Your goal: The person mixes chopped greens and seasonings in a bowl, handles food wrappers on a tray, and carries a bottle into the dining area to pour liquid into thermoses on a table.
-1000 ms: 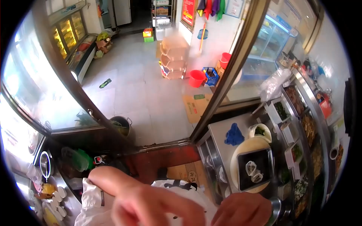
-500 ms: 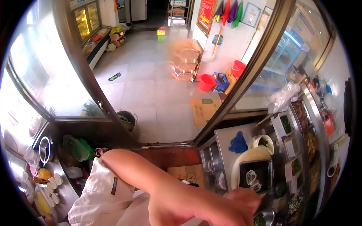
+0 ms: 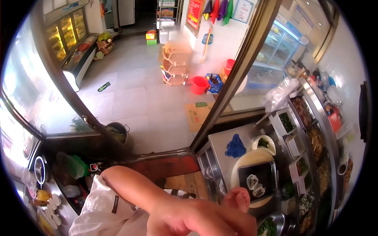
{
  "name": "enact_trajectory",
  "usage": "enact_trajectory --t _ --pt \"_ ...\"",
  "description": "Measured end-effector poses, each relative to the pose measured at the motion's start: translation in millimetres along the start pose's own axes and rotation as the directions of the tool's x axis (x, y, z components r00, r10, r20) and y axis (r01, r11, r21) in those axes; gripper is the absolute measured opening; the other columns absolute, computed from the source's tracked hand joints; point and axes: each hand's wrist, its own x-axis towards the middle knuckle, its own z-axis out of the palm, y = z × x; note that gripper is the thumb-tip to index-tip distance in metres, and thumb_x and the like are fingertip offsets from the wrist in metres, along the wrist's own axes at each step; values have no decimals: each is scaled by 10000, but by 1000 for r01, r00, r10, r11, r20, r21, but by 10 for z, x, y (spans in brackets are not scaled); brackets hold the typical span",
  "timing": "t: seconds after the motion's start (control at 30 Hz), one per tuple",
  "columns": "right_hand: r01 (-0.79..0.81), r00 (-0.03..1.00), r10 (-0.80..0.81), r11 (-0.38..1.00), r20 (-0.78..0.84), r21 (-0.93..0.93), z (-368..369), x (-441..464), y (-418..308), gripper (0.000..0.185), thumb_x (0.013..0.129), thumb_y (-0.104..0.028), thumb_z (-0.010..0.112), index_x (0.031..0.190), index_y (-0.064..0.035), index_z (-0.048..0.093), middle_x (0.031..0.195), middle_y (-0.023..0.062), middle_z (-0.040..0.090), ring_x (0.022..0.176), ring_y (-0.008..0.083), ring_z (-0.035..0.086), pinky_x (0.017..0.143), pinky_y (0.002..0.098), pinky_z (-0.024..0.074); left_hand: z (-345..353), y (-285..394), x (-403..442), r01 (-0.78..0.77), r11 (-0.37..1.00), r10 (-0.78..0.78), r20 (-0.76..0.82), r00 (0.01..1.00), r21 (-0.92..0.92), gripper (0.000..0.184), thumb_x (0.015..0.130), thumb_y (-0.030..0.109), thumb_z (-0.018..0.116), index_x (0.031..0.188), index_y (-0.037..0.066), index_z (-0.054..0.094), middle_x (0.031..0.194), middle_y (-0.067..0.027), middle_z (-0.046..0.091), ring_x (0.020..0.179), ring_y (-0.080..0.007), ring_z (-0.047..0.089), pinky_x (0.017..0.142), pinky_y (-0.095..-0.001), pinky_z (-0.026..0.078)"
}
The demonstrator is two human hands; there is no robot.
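Observation:
My left hand (image 3: 197, 218) reaches across the bottom centre, back of the hand up, its fingers bent down and mostly hidden. Just beyond it, my right hand (image 3: 238, 198) shows partly, fingers curled together; what they hold, if anything, is hidden. The two hands overlap in view. Next to my right hand, a black tray (image 3: 265, 173) lies on a round pale board (image 3: 236, 173), with small clear packages (image 3: 254, 183) in it. Behind the board are a blue cloth (image 3: 236, 146) and a white tub (image 3: 264, 144) of greens. A metal bowl of greens (image 3: 267, 227) sits at lower right.
Food containers (image 3: 295, 145) line the right side. A metal-framed doorway (image 3: 232, 74) opens onto a tiled floor with a large pot (image 3: 117, 131), stacked cartons (image 3: 176, 65) and a red bucket (image 3: 199, 85). White cups (image 3: 53, 202) stand on the left counter.
My left hand has swung right from the bottom centre, across my right hand. My right hand now shows curled fingertips beyond it. The view has shifted slightly.

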Motion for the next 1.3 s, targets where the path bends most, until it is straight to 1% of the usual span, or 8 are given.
enact_trajectory --t 0.1,0.37,0.57,0.7,0.8,1.1,1.2,1.3 --pt "45 997 -43 999 -63 31 -57 23 135 287 1023 -237 615 1129 28 652 924 125 679 749 193 633 645 306 509 -52 -95 -29 -6 1000 5 -29 1000 -17 532 939 435 737 1071 -78 698 1133 -242 624 1003 -375 642 920 -505 500" --pt "-28 998 30 999 -49 36 -142 154 265 301 1017 -249 634 1125 30 654 918 140 678 754 203 635 636 311 507 -131 59 -109 90 985 -115 -172 978 -149 401 929 313 769 1036 -69 702 1100 -225 626 959 -354 638 894 -489 508" --pt "-55 998 55 998 -29 19 -31 249 333 315 1011 -256 645 1113 42 654 912 144 678 750 213 634 650 316 506 -301 207 -105 113 988 -127 -134 983 -103 239 921 198 792 971 -25 724 1067 -197 628 924 -326 645 873 -463 518" --pt "-107 994 106 994 -29 -13 122 264 342 294 1015 -237 633 1114 39 655 912 141 678 763 208 636 658 314 505 -418 475 -63 238 959 -253 -88 963 -152 240 936 235 790 938 0 737 1019 -160 624 900 -298 645 861 -460 521" --pt "-74 987 62 994 -146 -75 239 181 439 262 1015 -269 642 1102 -22 662 885 90 683 726 172 616 642 295 513 -489 405 -134 138 972 -154 -69 986 -191 272 942 268 786 934 0 737 997 -141 621 889 -281 644 824 -447 519" --pt "-123 961 113 992 -251 -24 423 -105 451 240 1031 -176 599 1160 17 657 929 117 683 791 193 628 702 324 502 -693 654 -64 284 921 -322 -109 941 -269 266 988 237 723 955 -27 730 973 -136 631 816 -265 624 738 -381 506" --pt "-65 960 59 998 -274 -12 510 -223 493 256 1044 -190 584 1179 19 647 928 117 688 812 194 613 738 336 472 -728 600 -146 353 873 -410 -114 905 -338 269 978 237 739 992 -31 725 981 -132 629 801 -259 614 737 -376 503" --pt "-77 934 54 996 -353 -50 471 -423 566 258 1042 -192 587 1169 24 648 926 120 685 811 193 613 735 329 466 -745 396 -217 378 834 -430 -44 902 -402 304 964 267 758 1029 -27 723 995 -129 624 794 -253 614 735 -370 498"
